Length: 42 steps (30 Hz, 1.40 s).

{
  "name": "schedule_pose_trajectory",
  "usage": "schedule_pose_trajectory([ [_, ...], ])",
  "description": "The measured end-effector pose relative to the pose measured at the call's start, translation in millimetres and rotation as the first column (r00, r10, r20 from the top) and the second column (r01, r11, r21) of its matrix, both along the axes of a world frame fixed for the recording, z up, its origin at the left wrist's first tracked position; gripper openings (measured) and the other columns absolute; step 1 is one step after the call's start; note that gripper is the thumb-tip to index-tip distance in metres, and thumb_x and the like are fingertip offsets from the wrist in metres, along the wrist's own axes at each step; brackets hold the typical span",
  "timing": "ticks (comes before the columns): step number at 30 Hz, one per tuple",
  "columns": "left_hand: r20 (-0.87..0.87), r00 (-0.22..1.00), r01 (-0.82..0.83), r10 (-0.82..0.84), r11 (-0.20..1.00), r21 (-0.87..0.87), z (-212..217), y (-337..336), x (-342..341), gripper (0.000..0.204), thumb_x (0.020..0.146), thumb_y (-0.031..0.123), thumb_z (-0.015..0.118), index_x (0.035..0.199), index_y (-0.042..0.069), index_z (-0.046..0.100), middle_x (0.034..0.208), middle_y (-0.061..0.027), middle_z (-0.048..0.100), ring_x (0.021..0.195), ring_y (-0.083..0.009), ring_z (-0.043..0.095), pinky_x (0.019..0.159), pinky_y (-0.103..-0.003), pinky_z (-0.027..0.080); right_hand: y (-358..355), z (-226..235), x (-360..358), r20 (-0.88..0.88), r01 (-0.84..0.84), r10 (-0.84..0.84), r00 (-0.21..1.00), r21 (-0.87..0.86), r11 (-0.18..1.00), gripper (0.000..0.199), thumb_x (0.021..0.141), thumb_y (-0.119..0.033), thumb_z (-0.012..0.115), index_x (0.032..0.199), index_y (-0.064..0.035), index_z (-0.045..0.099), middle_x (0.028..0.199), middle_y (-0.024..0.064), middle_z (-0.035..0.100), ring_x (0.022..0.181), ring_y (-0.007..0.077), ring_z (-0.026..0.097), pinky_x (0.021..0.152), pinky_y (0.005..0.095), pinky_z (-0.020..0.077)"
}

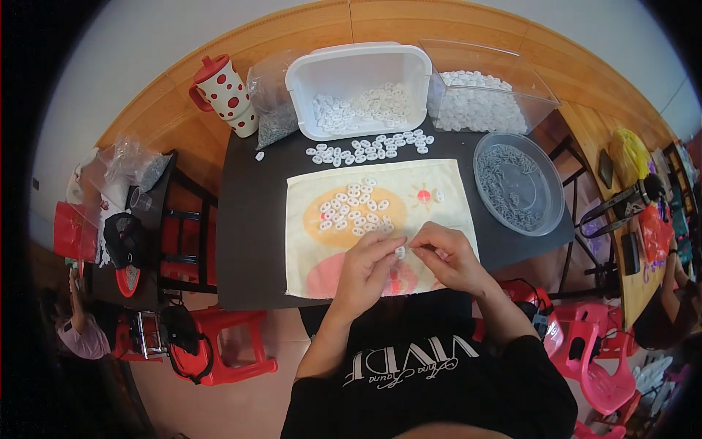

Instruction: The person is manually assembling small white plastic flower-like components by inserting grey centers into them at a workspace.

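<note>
My left hand (363,268) is closed in a pinch, with a small white oval plastic piece with holes (400,252) at its fingertips. Just to its right, my right hand (455,262) also pinches, its fingertips close to that piece; whatever they grip is too small to make out. Both hands are over the near part of a pale yellow cloth (446,175) with orange and pink prints. Several similar white oval pieces (356,215) lie loose on the cloth beyond my hands. To the right stands a round clear tub (553,208) holding many small grey metal parts (512,186).
A row of white pieces (369,150) lies before a tilted white bin (292,88). Behind are a clear box (526,73) of white parts, a bag of grey parts (276,124) and a spotted tumbler (228,95). Red stools (234,347) and people at side tables flank the black table (252,241).
</note>
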<state>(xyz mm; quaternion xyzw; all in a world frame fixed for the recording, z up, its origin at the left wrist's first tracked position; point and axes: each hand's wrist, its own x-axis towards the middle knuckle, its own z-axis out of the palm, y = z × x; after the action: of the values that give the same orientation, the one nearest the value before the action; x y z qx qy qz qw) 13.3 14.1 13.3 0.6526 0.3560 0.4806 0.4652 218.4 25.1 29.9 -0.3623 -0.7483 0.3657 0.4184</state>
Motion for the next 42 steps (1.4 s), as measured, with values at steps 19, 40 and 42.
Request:
schedule_pose_trajectory([
  [19, 0.205, 0.978, 0.002, 0.033, 0.985, -0.171, -12, 0, 3, 0.027, 0.089, -0.012, 0.062, 0.114, -0.004, 0.070, 0.097, -0.0042, 0.064, 0.085, -0.0097, 0.060, 0.075, -0.021, 0.048, 0, -13, -7, -0.181, 0.026, -0.054, 0.982, -0.155, 0.988, 0.008, 0.090, 0.005, 0.067, 0.098, 0.0022, 0.067, 0.088, 0.0050, 0.064, 0.077, 0.0112, 0.057, 0.066, 0.0243, 0.0431],
  [40, 0.147, 0.986, -0.050, 0.079, 0.980, -0.191, -20, 1, 3, 0.020, 0.089, -0.011, 0.063, 0.106, -0.004, 0.070, 0.094, -0.0059, 0.067, 0.082, -0.0105, 0.064, 0.074, -0.023, 0.051, 3, -13, -10, -0.136, 0.019, -0.015, 0.991, 0.029, 0.999, 0.017, 0.083, 0.011, 0.067, 0.098, 0.0028, 0.067, 0.086, 0.0103, 0.064, 0.074, 0.0173, 0.060, 0.062, 0.0267, 0.0436],
  [42, 0.080, 0.994, -0.065, 0.072, 0.993, -0.096, -19, 2, 2, 0.022, 0.088, -0.012, 0.063, 0.108, -0.003, 0.069, 0.094, -0.0056, 0.067, 0.083, -0.0105, 0.063, 0.073, -0.023, 0.051, 4, -11, -11, -0.148, 0.018, -0.014, 0.989, 0.031, 0.999, 0.016, 0.084, 0.011, 0.067, 0.097, 0.0028, 0.067, 0.087, 0.0101, 0.064, 0.074, 0.0174, 0.060, 0.062, 0.0267, 0.0436],
])
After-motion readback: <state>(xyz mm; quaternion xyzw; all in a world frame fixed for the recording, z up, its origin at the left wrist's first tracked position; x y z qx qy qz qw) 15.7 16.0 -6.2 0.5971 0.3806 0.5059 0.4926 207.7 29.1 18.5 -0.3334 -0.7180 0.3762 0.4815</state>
